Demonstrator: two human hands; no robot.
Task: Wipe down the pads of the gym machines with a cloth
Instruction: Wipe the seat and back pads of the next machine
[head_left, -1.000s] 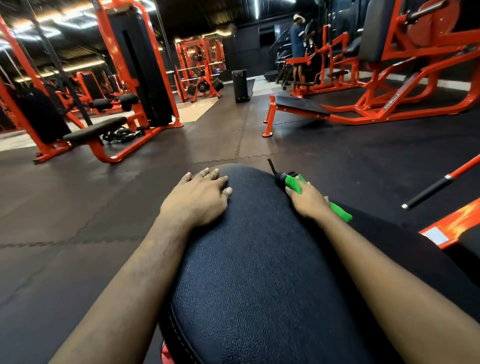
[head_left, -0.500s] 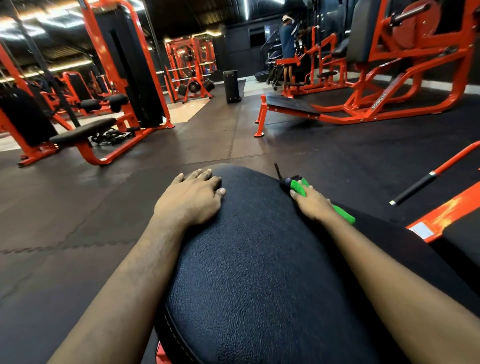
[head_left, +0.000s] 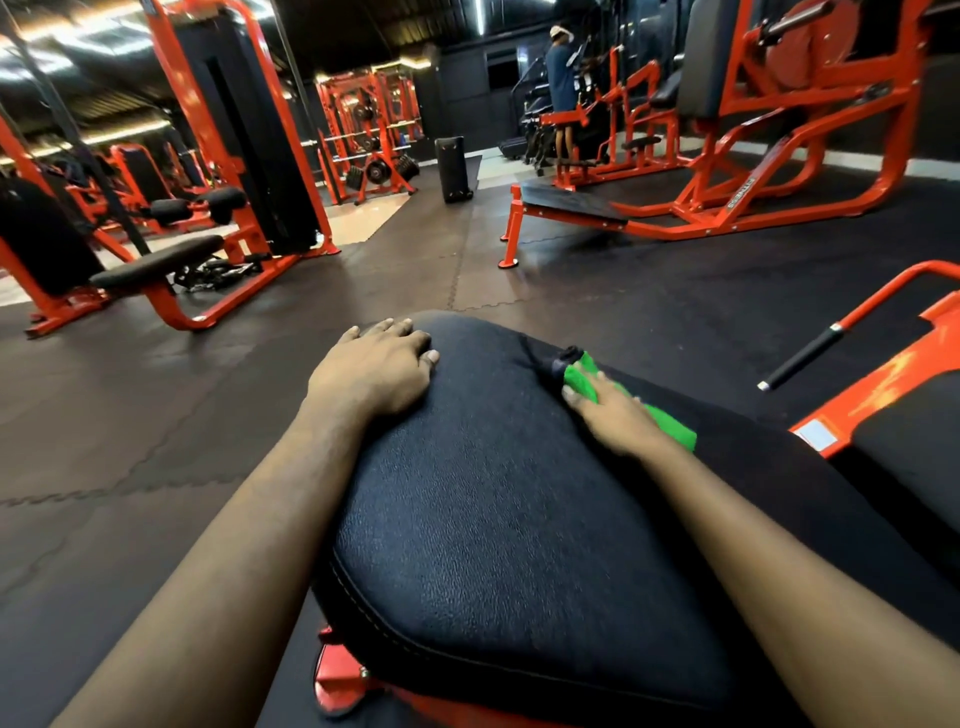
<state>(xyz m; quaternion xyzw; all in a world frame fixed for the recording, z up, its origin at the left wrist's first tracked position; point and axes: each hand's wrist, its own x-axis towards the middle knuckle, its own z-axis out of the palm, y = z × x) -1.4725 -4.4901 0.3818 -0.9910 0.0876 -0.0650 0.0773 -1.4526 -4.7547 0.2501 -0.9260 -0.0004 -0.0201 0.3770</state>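
Where the black pad (head_left: 493, 493) fills the foreground, the left hand (head_left: 371, 376) is laid flat at its far left edge, fingers together. The green cloth (head_left: 670, 426) is held against its far right side by the right hand (head_left: 613, 418), whose grip cannot be told. Orange machines (head_left: 779, 156) are seen beyond.

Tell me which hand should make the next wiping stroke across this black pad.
Right. The right hand presses the green cloth onto the black textured vinyl pad near its right edge. The left hand lies flat on the pad's far end, with no cloth.
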